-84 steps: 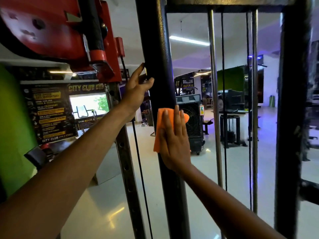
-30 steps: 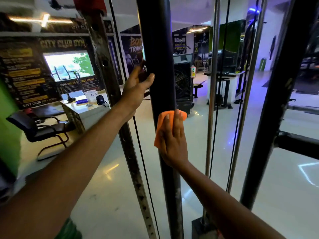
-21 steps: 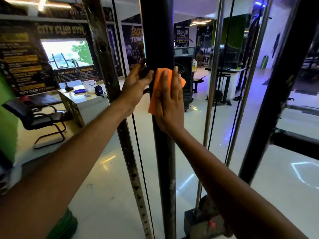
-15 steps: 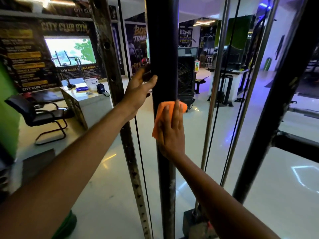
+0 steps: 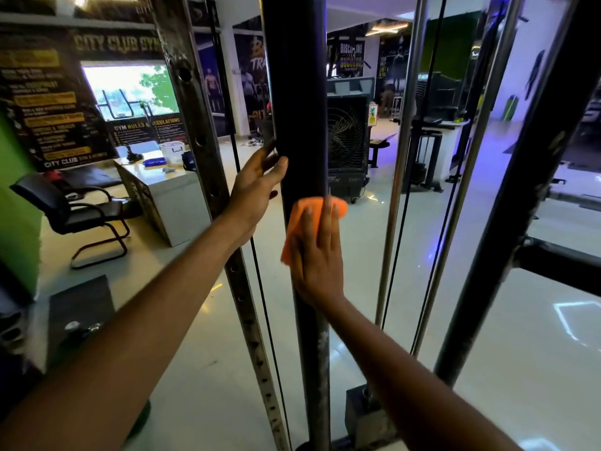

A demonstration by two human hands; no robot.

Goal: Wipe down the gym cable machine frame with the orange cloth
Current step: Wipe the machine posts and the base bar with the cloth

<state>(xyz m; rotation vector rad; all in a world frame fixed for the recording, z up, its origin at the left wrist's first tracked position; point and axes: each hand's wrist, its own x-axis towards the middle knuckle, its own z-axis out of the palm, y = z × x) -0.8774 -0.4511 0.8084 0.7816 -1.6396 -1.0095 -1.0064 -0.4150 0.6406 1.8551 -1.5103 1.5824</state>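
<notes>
A thick black upright post (image 5: 294,92) of the cable machine frame stands straight ahead. My right hand (image 5: 317,255) lies flat against it at about mid height, pressing the orange cloth (image 5: 300,211) onto the post; the cloth shows above and left of my fingers. My left hand (image 5: 257,187) grips the post's left side a little higher, thumb on the front and fingers wrapped behind, partly hidden.
A perforated steel upright (image 5: 208,151) and a black cable (image 5: 260,281) run just left of the post. Chrome guide rods (image 5: 395,203) and another dark frame post (image 5: 507,222) stand to the right. A desk (image 5: 169,193), an office chair (image 5: 71,213) and a floor fan (image 5: 348,148) are behind.
My right hand with the cloth slid up the post beside my left hand, then back down to mid height. My left hand kept its hold on the post.
</notes>
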